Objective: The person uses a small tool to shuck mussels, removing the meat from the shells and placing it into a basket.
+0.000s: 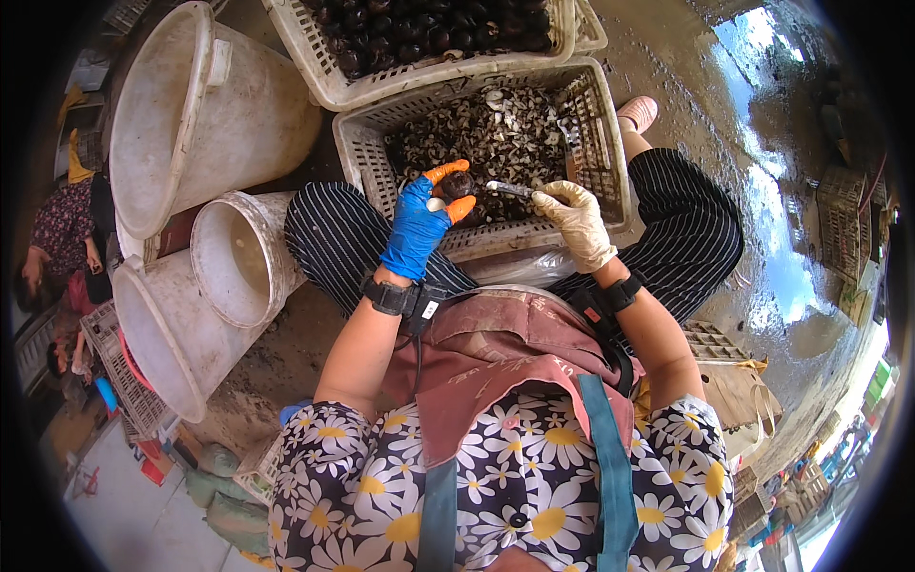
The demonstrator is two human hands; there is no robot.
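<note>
My left hand [418, 225] wears a blue glove with orange finger covers. It grips a dark brown, round water chestnut [458, 185] between thumb and fingers. A pale piece [434, 204] shows against the palm side, too small to identify. My right hand [580, 225], in a cream glove, is closed around the handle of a small peeling knife [510, 189]. The blade points left toward the chestnut, with a gap between them. Both hands are over the near part of a dirty white plastic crate [356, 168], which holds many brown-and-white peelings [468, 132].
Beyond stands another plastic crate [343, 100] of dark whole chestnuts [429, 32]. To the left, a large white tub [264, 100] and smaller white buckets [239, 261] lean sideways in view. Muddy wet floor [715, 207] stretches right. Another person [64, 229] is at far left.
</note>
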